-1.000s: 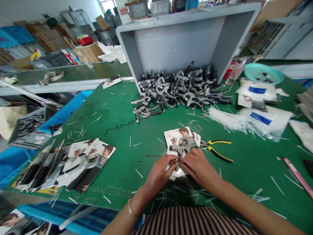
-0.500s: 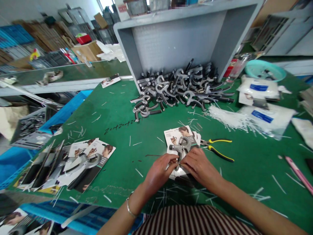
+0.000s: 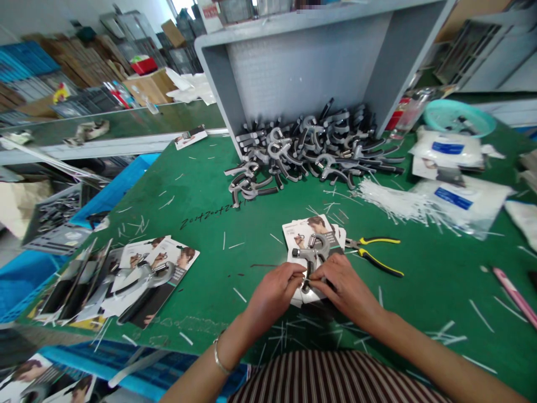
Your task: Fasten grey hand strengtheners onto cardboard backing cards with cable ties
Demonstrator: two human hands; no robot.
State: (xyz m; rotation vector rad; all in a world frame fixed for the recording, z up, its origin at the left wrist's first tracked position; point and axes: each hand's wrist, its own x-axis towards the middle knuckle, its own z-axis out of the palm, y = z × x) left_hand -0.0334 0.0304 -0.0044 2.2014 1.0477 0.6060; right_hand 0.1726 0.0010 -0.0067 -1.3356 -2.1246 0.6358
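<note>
A grey and black hand grip strengthener [image 3: 310,254] with a coil spring lies on a small stack of printed cards [image 3: 293,230] in front of me. My left hand [image 3: 277,288] is closed in a pinch at the left of its lower handle. From the right, my right hand [image 3: 342,280] pinches at the same spot, its fingers close to the left fingertips. Between the fingertips a thin pale strand crosses the handle; it looks like a cable tie, partly hidden by the fingers. Pliers [image 3: 373,254] with yellow and black handles lie just right of the cards.
A grey bin [image 3: 302,67] on its side spills a heap of grip strengtheners [image 3: 293,148]. White cable ties [image 3: 394,201] lie beside plastic bags [image 3: 461,204]. Carded grip strengtheners [image 3: 155,280] are stacked at left. Cut white strips litter the green table [image 3: 201,252]. A pink-handled tool [image 3: 514,294] lies far right.
Both hands stay at the handle, with only slight finger movement. The view has shifted very slightly; nothing else has visibly moved.
</note>
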